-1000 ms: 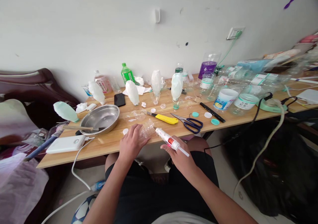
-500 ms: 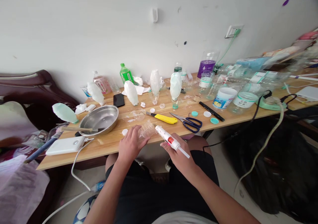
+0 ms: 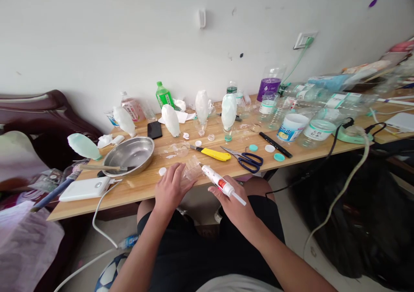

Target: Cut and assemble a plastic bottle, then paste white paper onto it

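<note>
My left hand (image 3: 171, 186) is closed around a clear ribbed plastic bottle piece (image 3: 191, 170) at the table's front edge. In my right hand (image 3: 237, 201) is a white hot glue gun (image 3: 217, 180), with a glue stick (image 3: 239, 199) poking out of its rear end. The gun's nozzle points at the clear piece, close to it; whether they touch I cannot tell. Just beyond lie a yellow utility knife (image 3: 214, 154) and dark blue-handled scissors (image 3: 248, 160). A white cap (image 3: 162, 171) rests beside my left fingers.
Several white-wrapped bottle shapes (image 3: 170, 120) stand on the table (image 3: 145, 186). A steel bowl (image 3: 147, 154) holds a brush, left, behind a white power bank (image 3: 84, 189). A black marker (image 3: 274, 144) and clear bottles (image 3: 318, 130) occupy the right, near a green power strip (image 3: 351, 137).
The glue gun's nozzle has shifted slightly left along the clear bottle piece. Both hands keep their grips, and the other things on the table stay put.
</note>
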Tool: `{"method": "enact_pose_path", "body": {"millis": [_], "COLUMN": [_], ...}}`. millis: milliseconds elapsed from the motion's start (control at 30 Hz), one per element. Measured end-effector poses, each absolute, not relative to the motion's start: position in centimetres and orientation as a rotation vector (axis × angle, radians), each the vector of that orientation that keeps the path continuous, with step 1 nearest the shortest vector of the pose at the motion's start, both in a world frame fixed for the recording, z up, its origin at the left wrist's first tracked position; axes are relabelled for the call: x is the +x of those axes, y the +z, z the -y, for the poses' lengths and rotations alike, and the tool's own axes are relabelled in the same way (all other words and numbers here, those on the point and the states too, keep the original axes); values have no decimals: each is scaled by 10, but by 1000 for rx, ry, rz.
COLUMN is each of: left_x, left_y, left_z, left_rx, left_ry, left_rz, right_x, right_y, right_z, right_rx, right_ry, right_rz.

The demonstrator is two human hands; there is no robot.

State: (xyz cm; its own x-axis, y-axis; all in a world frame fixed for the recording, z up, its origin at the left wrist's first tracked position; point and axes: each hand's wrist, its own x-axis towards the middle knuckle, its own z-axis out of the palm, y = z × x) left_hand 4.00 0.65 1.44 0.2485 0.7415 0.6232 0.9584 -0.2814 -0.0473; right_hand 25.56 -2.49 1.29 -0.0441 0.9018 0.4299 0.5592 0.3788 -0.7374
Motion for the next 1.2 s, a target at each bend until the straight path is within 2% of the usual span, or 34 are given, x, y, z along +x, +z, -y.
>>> {"method": "enact_pose_path", "body": {"millis": [467, 733, 1200], "left_x": [41, 41, 39], "left_y": [19, 16, 21], "left_z": [-6, -9, -7], "left_rx": [-2210, -2155, -2147], "left_ry": [-616, -620, -615], "left_rz": [1645, 1735, 1692], "right_x": [252, 257, 251], "right_y": [7, 11, 3], "right_z": [20, 30, 25], "right_rx": [-1343, -1247, -1351], "right_ry": [445, 603, 480], "right_rz": [1683, 1662, 1681]}}
